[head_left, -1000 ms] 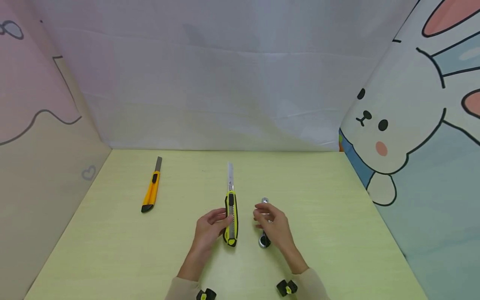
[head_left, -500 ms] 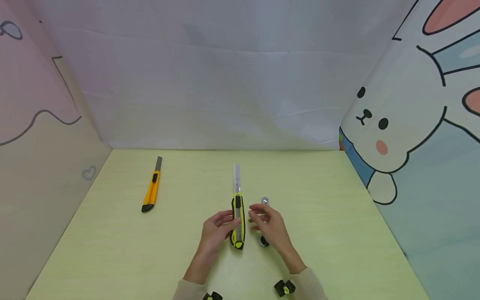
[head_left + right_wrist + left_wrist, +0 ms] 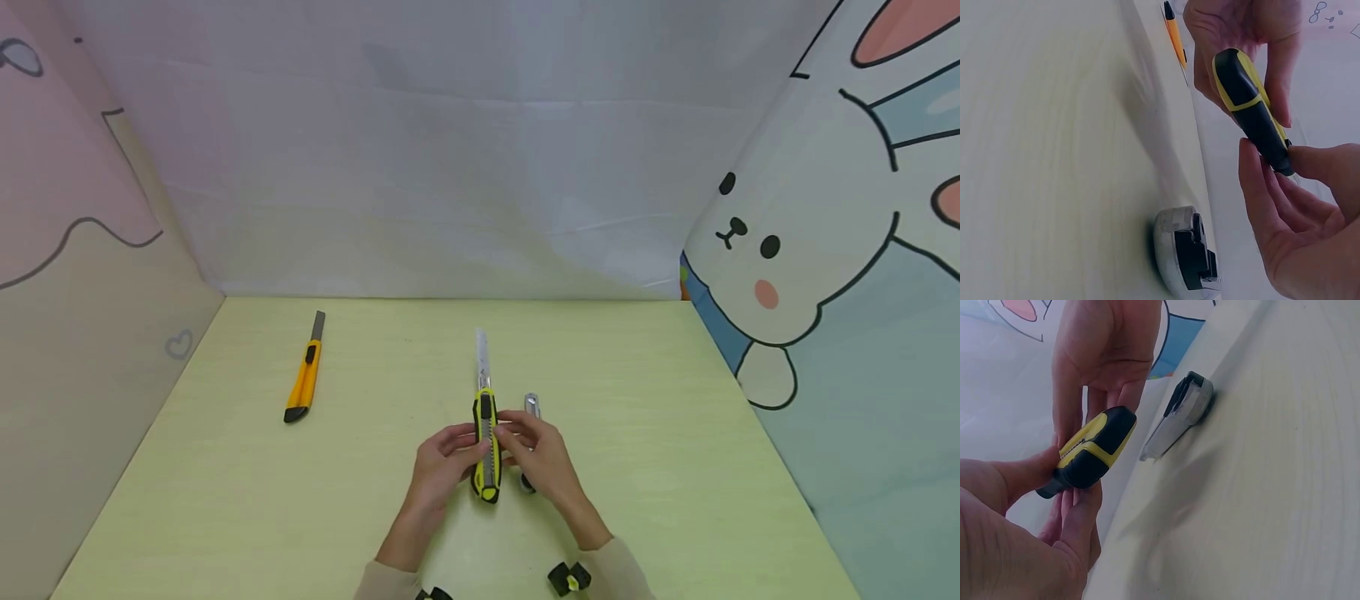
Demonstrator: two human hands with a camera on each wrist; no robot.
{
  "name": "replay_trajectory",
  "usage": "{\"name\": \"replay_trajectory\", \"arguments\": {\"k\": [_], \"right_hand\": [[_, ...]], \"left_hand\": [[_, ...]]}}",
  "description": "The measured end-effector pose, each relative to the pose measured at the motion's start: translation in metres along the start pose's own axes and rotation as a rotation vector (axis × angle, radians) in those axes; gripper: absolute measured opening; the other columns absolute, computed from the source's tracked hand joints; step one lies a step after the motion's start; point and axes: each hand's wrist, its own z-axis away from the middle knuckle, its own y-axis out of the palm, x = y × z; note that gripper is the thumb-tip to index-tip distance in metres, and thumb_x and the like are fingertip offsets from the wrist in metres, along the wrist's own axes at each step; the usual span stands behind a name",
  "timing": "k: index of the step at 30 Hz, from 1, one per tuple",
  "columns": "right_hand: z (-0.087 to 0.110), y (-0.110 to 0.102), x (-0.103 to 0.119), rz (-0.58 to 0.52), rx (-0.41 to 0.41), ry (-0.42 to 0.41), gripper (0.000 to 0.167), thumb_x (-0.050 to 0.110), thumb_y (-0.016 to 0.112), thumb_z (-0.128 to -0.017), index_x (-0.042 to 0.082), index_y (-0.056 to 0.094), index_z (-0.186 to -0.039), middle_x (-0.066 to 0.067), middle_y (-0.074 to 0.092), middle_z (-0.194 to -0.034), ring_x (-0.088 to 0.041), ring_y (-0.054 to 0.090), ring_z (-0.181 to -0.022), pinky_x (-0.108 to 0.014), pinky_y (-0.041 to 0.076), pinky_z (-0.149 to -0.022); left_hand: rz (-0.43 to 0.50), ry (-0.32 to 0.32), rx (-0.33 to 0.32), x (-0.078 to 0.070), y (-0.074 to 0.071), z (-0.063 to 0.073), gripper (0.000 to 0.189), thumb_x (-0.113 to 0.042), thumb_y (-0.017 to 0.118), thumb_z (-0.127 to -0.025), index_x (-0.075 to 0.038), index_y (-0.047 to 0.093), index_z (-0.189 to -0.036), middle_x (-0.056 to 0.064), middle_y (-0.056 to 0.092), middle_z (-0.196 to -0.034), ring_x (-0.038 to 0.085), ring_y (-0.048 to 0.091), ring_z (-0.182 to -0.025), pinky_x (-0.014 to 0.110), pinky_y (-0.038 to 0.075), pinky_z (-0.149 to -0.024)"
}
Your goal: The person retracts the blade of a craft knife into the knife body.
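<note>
A yellow-green and black utility knife is held above the table, its blade extended and pointing away from me. My left hand grips its left side, thumb across the front and fingers behind. From the right, my right hand pinches the knife's edge; in the right wrist view thumb and fingertips meet the dark casing from both sides. Beneath the right hand, a silver and black cutter lies on the table, partly hidden in the head view. The left wrist view shows this silver cutter apart from both hands.
An orange box cutter with black ends lies at the table's left, blade out toward the back. The pale wooden table ends at a white backdrop. Printed panels, one with a rabbit, flank it.
My left hand has carried the utility knife to the right, toward the right hand. The right hand, apart from it before, now touches and pinches the knife. The other cutters have stayed put.
</note>
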Motion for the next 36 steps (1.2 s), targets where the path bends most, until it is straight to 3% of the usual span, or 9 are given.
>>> {"name": "replay_trajectory", "arguments": {"k": [12, 19, 25, 36], "right_hand": [[-0.002, -0.005, -0.001, -0.075, 0.068, 0.017, 0.039, 0.014, 0.067, -0.101, -0.006, 0.059, -0.134, -0.024, 0.068, -0.119, -0.031, 0.073, -0.100, -0.040, 0.061, -0.079], [-0.002, -0.004, -0.001, -0.102, 0.046, 0.043, 0.038, 0.012, 0.069, -0.100, -0.005, 0.060, -0.133, -0.024, 0.068, -0.118, -0.030, 0.073, -0.101, -0.042, 0.061, -0.080], [-0.001, -0.004, -0.001, -0.110, 0.037, 0.052, 0.037, 0.012, 0.069, -0.100, -0.002, 0.062, -0.133, -0.021, 0.069, -0.118, -0.028, 0.073, -0.100, -0.041, 0.061, -0.080], [0.001, -0.004, -0.004, -0.129, 0.083, 0.048, 0.037, 0.012, 0.068, -0.100, -0.003, 0.061, -0.133, -0.022, 0.067, -0.118, -0.033, 0.072, -0.101, -0.037, 0.061, -0.080]], "left_hand": [[-0.015, 0.011, 0.022, -0.002, 0.001, -0.001, 0.050, -0.017, 0.081, -0.090, 0.004, 0.062, -0.131, 0.013, 0.072, -0.113, 0.017, 0.069, -0.095, 0.034, 0.057, -0.085], [-0.072, 0.006, 0.003, -0.009, 0.002, -0.004, 0.051, -0.030, 0.079, -0.093, 0.002, 0.063, -0.130, 0.010, 0.073, -0.104, 0.016, 0.069, -0.087, 0.033, 0.057, -0.078], [-0.111, 0.010, -0.019, -0.013, 0.004, -0.006, 0.051, -0.036, 0.077, -0.094, 0.002, 0.066, -0.126, 0.010, 0.074, -0.105, 0.015, 0.066, -0.084, 0.030, 0.055, -0.073], [-0.087, 0.029, -0.055, -0.014, 0.007, -0.015, 0.047, -0.038, 0.073, -0.097, 0.003, 0.069, -0.121, 0.009, 0.074, -0.105, 0.015, 0.068, -0.085, 0.033, 0.059, -0.072]]}}
